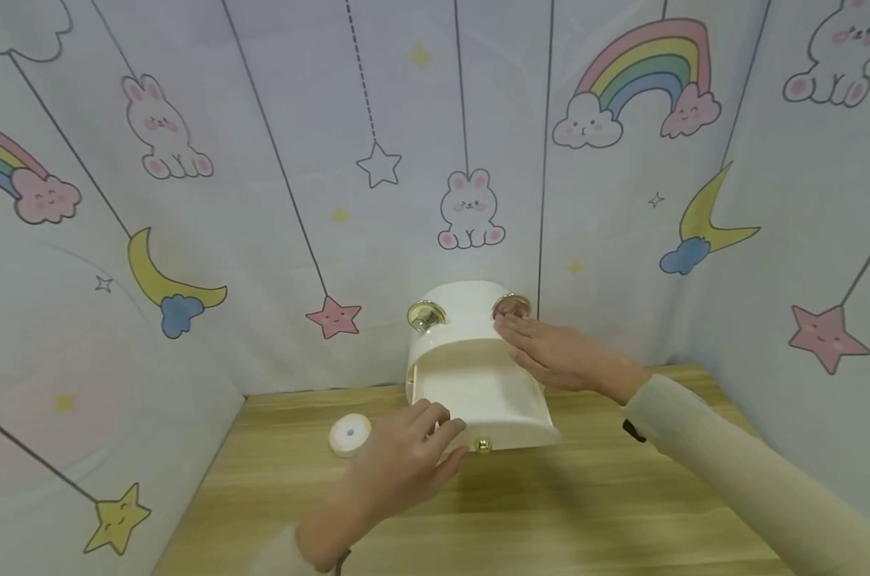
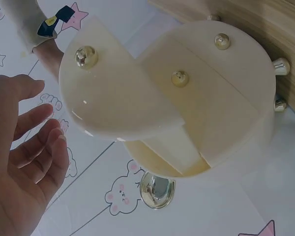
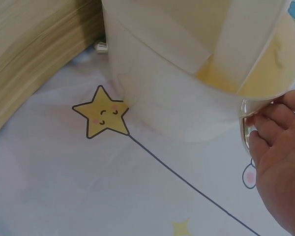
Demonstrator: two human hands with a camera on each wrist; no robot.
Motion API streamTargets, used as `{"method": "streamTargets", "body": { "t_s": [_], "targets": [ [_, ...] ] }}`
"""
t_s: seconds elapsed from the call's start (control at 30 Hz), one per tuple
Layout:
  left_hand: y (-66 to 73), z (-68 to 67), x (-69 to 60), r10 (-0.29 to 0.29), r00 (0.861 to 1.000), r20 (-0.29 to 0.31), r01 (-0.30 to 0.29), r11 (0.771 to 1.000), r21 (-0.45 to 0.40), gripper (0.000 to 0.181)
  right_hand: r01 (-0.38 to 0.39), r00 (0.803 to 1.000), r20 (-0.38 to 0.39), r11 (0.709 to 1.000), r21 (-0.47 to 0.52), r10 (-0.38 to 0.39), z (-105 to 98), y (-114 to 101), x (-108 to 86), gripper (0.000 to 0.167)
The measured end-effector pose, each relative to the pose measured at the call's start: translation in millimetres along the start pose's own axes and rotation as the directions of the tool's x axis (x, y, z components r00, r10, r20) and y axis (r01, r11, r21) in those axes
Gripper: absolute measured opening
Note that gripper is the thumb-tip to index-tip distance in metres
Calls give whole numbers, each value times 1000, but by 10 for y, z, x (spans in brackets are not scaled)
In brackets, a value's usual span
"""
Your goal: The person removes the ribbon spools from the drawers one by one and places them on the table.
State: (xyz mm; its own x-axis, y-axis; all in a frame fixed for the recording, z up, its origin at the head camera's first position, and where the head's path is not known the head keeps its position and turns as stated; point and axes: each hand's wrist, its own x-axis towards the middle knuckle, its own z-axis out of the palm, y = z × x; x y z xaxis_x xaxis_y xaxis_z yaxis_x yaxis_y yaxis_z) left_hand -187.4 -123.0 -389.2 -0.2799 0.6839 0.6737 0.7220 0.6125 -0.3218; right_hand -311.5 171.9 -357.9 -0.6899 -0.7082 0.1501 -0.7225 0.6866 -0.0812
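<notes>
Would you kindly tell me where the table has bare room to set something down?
The wooden table is bare in front of the open drawer, between the left hand and right sleeve. A smaller patch lies left of the white disc. It is crowded between disc and drawer, where that hand is.
</notes>
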Motion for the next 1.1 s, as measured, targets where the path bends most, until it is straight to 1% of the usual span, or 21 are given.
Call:
{"method": "streamTargets", "body": {
  "t_s": [0.13,0.17,0.3,0.33,0.4,0.47,0.57,0.67,0.87,0.97,1.1],
  "targets": [
    [69,46,0,11,999,35,-11,1000,4,29,6,1000,-6,1000,7,-6,-14,-19,2,58],
    [82,61,2,20,999,34,-21,1000,14,28,6,1000,-6,1000,9,-6,-19,-23,2,58],
    [131,143,0,99,995,-15,-98,992,82,11,7,1000,-11,1000,10,-7,-33,-32,0,57],
    [145,165,-3,121,992,-29,-117,988,103,12,7,1000,-13,1000,6,-7,-30,-30,2,57],
    [174,209,-9,160,986,-57,-151,980,133,22,5,1000,-18,1000,1,-5,-26,-29,6,57],
    [208,244,-21,179,982,-66,-166,972,167,29,3,1000,-21,1000,1,-3,-25,-27,10,57],
    [263,290,-45,196,979,-63,-177,956,232,29,3,1000,-19,1000,1,-3,-27,-30,12,58],
    [320,330,-72,194,980,-46,-173,941,292,29,7,1000,-16,1000,1,-7,-28,-33,8,57],
    [416,404,-101,152,988,-21,-134,924,358,38,7,1000,-15,1000,-7,-7,-7,-31,4,57],
    [459,429,-96,133,991,-5,-122,920,372,41,6,1000,-9,1000,-6,-6,1,-27,1,57],
    [494,467,-82,122,992,14,-118,922,369,42,9,1000,-11,1000,-3,-9,15,-14,3,57]
  ]
}}
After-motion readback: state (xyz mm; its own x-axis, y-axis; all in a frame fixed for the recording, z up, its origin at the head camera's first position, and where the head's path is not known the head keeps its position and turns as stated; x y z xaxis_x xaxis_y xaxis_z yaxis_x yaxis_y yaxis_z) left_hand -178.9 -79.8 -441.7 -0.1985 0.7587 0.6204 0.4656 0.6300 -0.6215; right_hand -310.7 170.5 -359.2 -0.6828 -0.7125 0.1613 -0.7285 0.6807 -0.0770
